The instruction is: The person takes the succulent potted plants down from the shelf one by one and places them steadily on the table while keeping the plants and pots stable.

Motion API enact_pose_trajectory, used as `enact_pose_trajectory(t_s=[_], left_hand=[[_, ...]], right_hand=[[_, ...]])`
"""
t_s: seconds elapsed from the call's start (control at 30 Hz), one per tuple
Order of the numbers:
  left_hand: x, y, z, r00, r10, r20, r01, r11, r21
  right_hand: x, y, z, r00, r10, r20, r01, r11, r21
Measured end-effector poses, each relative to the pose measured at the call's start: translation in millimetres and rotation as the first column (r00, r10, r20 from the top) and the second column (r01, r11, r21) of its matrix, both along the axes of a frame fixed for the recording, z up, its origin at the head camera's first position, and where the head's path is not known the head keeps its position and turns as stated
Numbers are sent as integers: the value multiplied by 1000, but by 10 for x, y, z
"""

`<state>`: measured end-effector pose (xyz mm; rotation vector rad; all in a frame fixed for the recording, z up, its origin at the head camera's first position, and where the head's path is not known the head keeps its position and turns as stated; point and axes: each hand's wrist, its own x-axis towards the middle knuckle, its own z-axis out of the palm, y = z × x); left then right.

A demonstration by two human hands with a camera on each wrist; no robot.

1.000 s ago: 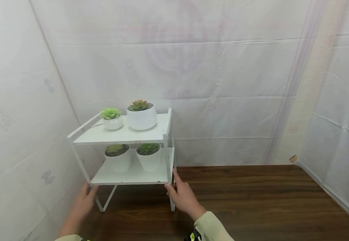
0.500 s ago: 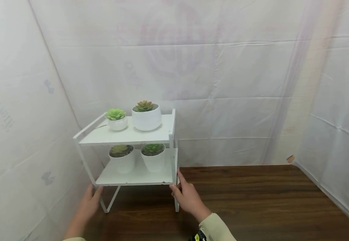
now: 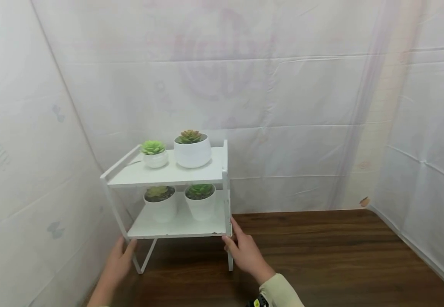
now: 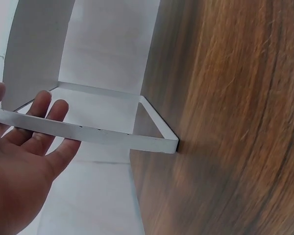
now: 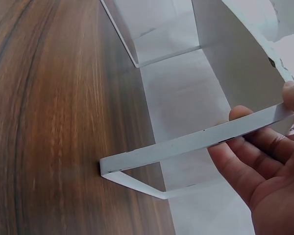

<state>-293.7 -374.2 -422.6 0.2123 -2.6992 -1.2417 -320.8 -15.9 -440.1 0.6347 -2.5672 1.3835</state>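
Observation:
A white two-tier plant rack stands left of the middle in the head view. On its top shelf are a small light green succulent in a low pot and a reddish-green one in a larger pot. Two potted succulents share the lower shelf, partly hidden by the upper one. My left hand holds the front left leg, fingers behind it and thumb near the lower shelf. On the other side my right hand grips the front right leg just under that shelf.
Dark wooden tabletop spreads under the rack and to its right. White sheeting hangs behind and at both sides; the left sheet is close beside my left hand. A small orange-brown mark shows at the back right.
The rack, with its pots, has shifted to the right along the tabletop, both hands moving with it. The view has turned slightly right. Both hands keep their hold.

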Motion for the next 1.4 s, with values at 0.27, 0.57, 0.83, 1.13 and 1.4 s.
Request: enact_pose_trajectory(t_s=[0.27,0.57,0.83,1.13,1.4], left_hand=[[-19,-33,-71,1000,20,22,-20,1000,3],[3,-40,-102,1000,21,-19,-20,1000,21],[-7,-94,-126,997,-10,-81,13,999,35],[-51,-111,-225,982,-30,-185,37,999,33],[-39,-92,-242,980,-25,-196,35,998,52]], right_hand=[[3,-22,-44,999,-31,-25,32,999,22],[31,-50,-84,997,-70,-41,72,997,36],[33,-84,-110,993,-86,-83,90,995,52],[34,-134,-155,982,-154,-112,163,984,76],[51,-174,-201,969,-192,-155,212,969,123]])
